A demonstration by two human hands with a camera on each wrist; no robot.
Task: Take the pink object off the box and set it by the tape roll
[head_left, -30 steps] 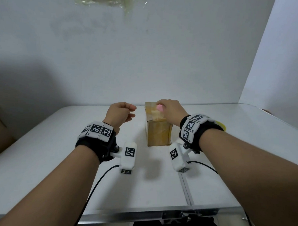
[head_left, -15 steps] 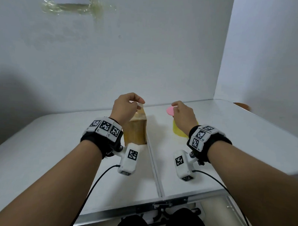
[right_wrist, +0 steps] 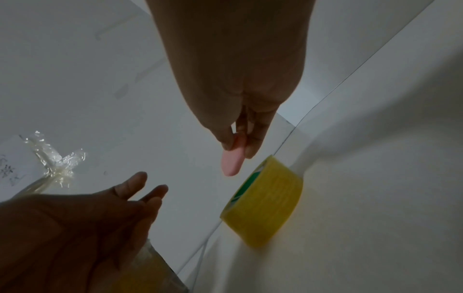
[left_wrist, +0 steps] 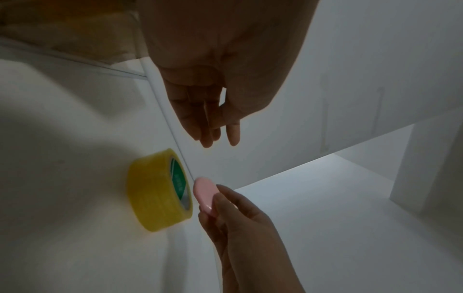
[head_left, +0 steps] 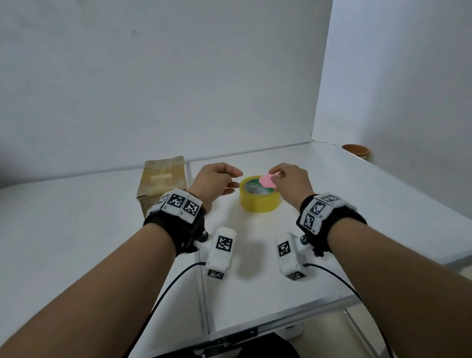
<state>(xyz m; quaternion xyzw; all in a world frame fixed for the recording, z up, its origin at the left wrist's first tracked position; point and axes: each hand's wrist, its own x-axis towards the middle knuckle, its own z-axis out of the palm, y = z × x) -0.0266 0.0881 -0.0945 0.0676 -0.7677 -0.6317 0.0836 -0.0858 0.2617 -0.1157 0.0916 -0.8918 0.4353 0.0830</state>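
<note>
Pinching 1 small pink oval piece (head_left: pixel 267 181), smooth plastic, right hand (head_left: pixel 290 182) holds it mid-frame above 1 roll of yellow packing tape (head_left: pixel 259 198) w/ green-printed core, flat on white counter (head_left: pixel 336 210). Left hand (head_left: pixel 215 182) just left of roll, fingers loose, holding nothing. 1 taped cardboard box (head_left: pixel 161 179) left-center.

Small flat pink oval piece (head_left: pixel 267 181) pinched in fingers above yellow tape roll (head_left: pixel 260 198) lying flat
</note>
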